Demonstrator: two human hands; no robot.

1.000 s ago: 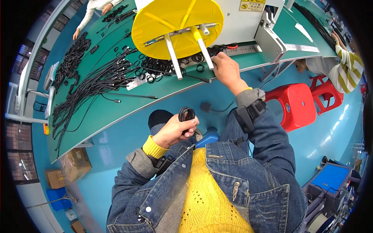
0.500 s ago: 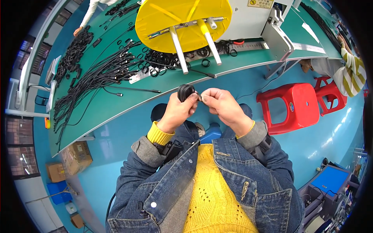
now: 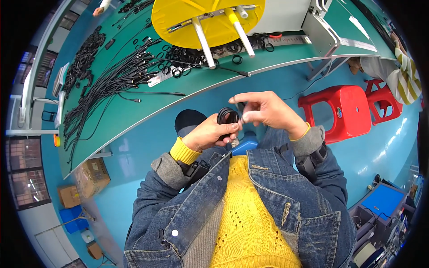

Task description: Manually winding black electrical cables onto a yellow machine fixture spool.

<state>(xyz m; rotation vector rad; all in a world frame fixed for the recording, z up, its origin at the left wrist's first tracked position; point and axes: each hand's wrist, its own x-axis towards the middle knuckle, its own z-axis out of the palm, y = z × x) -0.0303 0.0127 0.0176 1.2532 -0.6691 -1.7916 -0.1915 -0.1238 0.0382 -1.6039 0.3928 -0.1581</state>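
A small coil of black cable (image 3: 228, 116) stands up from my left hand (image 3: 210, 133), its lower part pinched between thumb and fingers. Just right of the coil is my right hand (image 3: 271, 111), with the index finger stretched out to the left and the thumb apart from it, low beside the coil. The fingertips are slightly blurred, and I cannot make out anything held in that hand. Both hands are above my lap, short of the table's near edge. On the green table (image 3: 100, 147) lies a spread bundle of straight black cables (image 3: 114, 82).
A yellow round stool (image 3: 196, 35) lies upturned on the table, legs toward me. Around it are black rings (image 3: 183, 60). More small black coils (image 3: 85, 58) form a pile at left. Red plastic stools (image 3: 342, 114) stand right. Other people's hands (image 3: 98, 11) show at the far edges.
My right hand has come away from its pinch at the coil, its index finger now extended. The coil has tipped to show its loop, and both hands sit slightly lower and further right in view.
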